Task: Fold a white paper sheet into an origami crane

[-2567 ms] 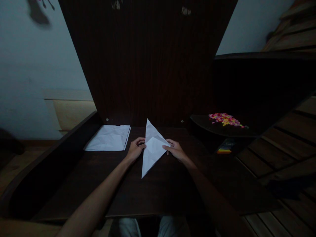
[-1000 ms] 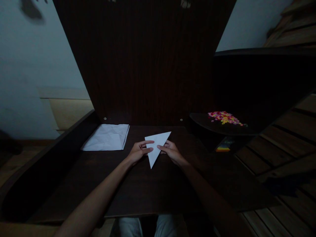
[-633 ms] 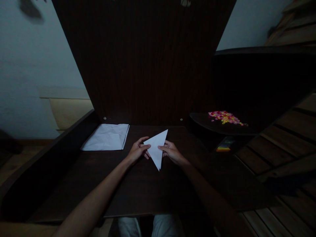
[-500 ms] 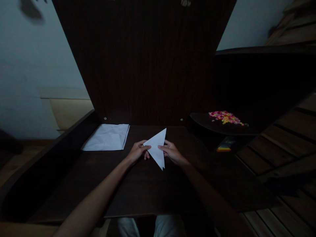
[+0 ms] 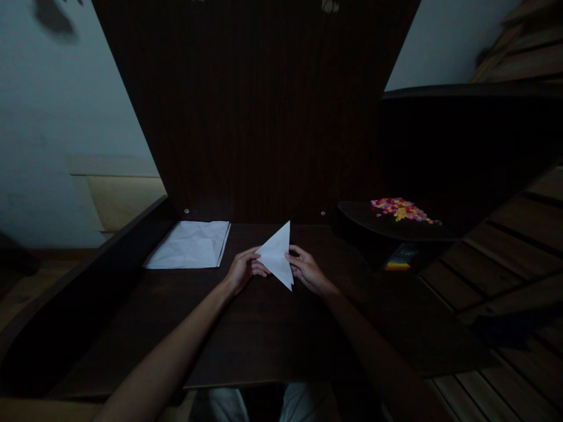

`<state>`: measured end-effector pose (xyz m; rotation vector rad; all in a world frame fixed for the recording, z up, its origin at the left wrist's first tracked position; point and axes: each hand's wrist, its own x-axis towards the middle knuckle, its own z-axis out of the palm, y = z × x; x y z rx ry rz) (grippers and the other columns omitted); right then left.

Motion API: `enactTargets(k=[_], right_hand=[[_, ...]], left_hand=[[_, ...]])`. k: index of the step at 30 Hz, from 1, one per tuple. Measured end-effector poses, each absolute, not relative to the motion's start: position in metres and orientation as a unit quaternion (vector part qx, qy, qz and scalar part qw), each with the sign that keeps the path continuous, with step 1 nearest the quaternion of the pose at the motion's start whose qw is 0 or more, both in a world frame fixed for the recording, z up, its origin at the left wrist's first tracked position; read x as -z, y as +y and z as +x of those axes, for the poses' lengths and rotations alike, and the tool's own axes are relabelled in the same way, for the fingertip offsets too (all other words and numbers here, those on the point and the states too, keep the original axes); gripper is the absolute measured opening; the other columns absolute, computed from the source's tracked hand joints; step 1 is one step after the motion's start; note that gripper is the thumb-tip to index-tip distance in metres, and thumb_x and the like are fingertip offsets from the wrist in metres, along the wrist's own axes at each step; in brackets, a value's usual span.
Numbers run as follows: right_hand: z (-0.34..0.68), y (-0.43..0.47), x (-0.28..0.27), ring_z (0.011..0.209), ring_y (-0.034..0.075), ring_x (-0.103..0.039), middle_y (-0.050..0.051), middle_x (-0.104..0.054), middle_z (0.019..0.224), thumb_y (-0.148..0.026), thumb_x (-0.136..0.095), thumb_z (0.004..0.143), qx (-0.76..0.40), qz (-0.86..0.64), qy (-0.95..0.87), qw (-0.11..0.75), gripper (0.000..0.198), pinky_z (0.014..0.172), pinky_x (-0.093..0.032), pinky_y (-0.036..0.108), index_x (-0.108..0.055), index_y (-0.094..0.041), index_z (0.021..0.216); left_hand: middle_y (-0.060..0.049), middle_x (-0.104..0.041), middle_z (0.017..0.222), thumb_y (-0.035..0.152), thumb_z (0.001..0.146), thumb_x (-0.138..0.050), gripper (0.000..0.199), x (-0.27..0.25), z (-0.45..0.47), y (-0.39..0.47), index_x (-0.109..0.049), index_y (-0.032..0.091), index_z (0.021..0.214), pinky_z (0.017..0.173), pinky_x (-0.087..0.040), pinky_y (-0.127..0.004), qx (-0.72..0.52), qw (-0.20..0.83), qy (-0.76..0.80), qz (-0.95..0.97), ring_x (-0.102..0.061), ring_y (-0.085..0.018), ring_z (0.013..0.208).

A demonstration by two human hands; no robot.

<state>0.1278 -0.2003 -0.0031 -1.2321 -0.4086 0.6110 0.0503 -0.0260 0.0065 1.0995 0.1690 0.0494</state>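
A folded sheet of white paper [image 5: 277, 255], triangular in outline, is held up between my two hands above the dark desk. One point is turned up, another down with a small notch near its tip, and the third to the left. My left hand [image 5: 243, 269] pinches the left corner, its other fingers curled behind and below the paper. On the opposite side, my right hand [image 5: 307, 269] grips the right edge with the thumb in front; its other fingers are partly hidden behind.
Creased white sheets [image 5: 189, 244] lie stacked at the desk's back left. Many small pink, red and yellow pieces [image 5: 402, 210] sit on a raised curved shelf [image 5: 360, 215] at right, with a rainbow-coloured item [image 5: 398, 265] beneath it. A tall dark panel [image 5: 264, 117] rises behind the desk [image 5: 264, 346].
The folded paper has turned slightly and risen a little, its upper point shifting left. My left thumb has slid back from the paper's face to its left corner.
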Motion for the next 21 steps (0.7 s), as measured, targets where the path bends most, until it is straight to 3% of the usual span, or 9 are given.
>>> enactTargets(k=[5,10,15,21], right_hand=[[0.127,-0.201,-0.001,0.053,0.012,-0.058,-0.001,-0.063,0.069,-0.031,-0.068,0.067,-0.289,-0.531,-0.173,0.778,0.028,0.048,-0.046,0.023,-0.061,-0.019,0.092],[0.131,-0.202,0.002,0.067,0.016,-0.060,0.005,-0.067,0.079,-0.033,-0.058,0.070,-0.285,-0.519,-0.185,0.785,0.022,0.053,-0.047,0.024,-0.067,-0.015,0.079],[0.127,-0.202,-0.003,0.080,0.020,-0.061,0.007,-0.066,0.089,-0.042,-0.059,0.073,-0.267,-0.561,-0.173,0.764,0.029,0.057,-0.050,0.027,-0.066,-0.016,0.083],[0.120,-0.205,-0.010,0.075,0.018,-0.060,0.005,-0.061,0.099,-0.028,-0.068,0.065,-0.293,-0.575,-0.222,0.731,0.036,0.050,-0.054,0.028,-0.060,-0.021,0.100]], left_hand=[[-0.009,-0.068,0.069,0.013,0.072,-0.053,0.033,-0.008,0.050,-0.025,-0.061,0.007,0.103,0.054,-0.054,-0.029,-0.038,0.860,0.083,0.503,-0.065,-0.017,0.056],[-0.010,-0.068,0.068,0.015,0.070,-0.052,0.024,-0.007,0.049,-0.025,-0.065,0.007,0.089,0.057,-0.055,-0.030,-0.037,0.865,0.067,0.497,-0.065,-0.018,0.057],[-0.011,-0.068,0.070,0.029,0.075,-0.052,0.028,-0.010,0.049,-0.027,-0.065,0.007,0.088,0.056,-0.055,-0.032,-0.020,0.857,0.071,0.510,-0.067,-0.021,0.060],[-0.006,-0.068,0.072,0.017,0.064,-0.068,0.021,-0.009,0.049,-0.031,-0.065,0.010,0.084,0.064,-0.056,-0.031,-0.084,0.807,0.101,0.575,-0.065,-0.016,0.063]])
